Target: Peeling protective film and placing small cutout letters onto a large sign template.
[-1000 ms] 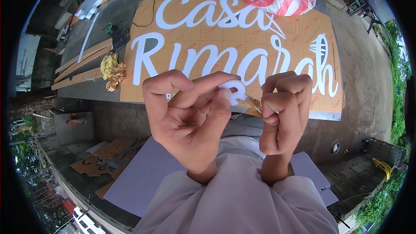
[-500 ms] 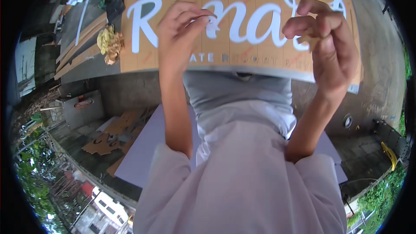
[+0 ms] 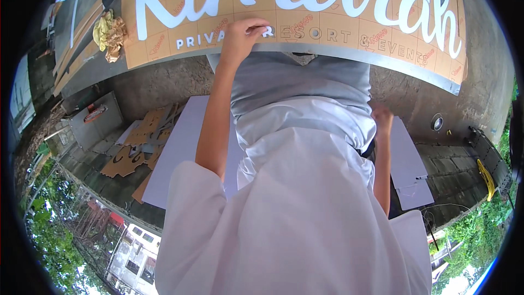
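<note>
Lying beside lettered board [image 3: 338,23]: crumpled paper [image 3: 112,35]

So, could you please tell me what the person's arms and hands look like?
The left hand and right hand are bare, without visible gloves, and the forearms are uncovered. Loose, pale, plain sleeves match the shirt.

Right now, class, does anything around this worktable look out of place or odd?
Crumpled yellow and brown paper-like scraps lie at the left edge of the flat brown printed sheet, looking like litter beside the neat white letters. No spill shows.
</note>
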{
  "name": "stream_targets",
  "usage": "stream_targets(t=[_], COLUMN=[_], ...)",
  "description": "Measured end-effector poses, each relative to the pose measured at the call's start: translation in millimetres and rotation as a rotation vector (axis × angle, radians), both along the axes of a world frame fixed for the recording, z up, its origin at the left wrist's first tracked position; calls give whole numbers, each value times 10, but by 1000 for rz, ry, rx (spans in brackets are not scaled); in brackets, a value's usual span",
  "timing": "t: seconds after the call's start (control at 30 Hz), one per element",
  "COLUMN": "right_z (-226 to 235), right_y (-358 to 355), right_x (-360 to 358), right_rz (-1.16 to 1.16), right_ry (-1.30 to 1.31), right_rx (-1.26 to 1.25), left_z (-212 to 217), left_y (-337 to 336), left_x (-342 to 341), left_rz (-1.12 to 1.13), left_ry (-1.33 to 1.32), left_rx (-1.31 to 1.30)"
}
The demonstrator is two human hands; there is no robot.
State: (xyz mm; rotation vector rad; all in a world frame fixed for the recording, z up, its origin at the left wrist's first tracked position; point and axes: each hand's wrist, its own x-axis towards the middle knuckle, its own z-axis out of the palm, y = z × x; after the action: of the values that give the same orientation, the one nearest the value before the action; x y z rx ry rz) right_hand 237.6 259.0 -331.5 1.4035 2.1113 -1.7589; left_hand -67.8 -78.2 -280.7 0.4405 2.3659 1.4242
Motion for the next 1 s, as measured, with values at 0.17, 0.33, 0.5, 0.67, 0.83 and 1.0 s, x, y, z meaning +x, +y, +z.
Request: stream_targets(t=[0.17, 0.33, 0.5, 0.67, 0.83, 1.0], right_z=[-465, -800, -1029, -1058, -710, -1333], right_y=[90, 76, 40, 232, 228, 452], right_x=[329, 264, 289, 418, -62, 601], right_rz=[241, 278, 283, 295, 142, 502], right_ry=[-53, -22, -10, -19, -216, -96], right_rx=[177, 137, 108, 118, -6, 354], left_z=[-28, -77, -103, -35, -57, -19], left_y=[112, 139, 189, 377, 300, 494], left_x=[47, 92, 156, 260, 342, 278], left_rz=[15, -8, 48, -61, -32, -102], left_ry=[186, 205, 349, 520, 535, 585], left_rx=[-49, 2, -52, -145, -300, -285])
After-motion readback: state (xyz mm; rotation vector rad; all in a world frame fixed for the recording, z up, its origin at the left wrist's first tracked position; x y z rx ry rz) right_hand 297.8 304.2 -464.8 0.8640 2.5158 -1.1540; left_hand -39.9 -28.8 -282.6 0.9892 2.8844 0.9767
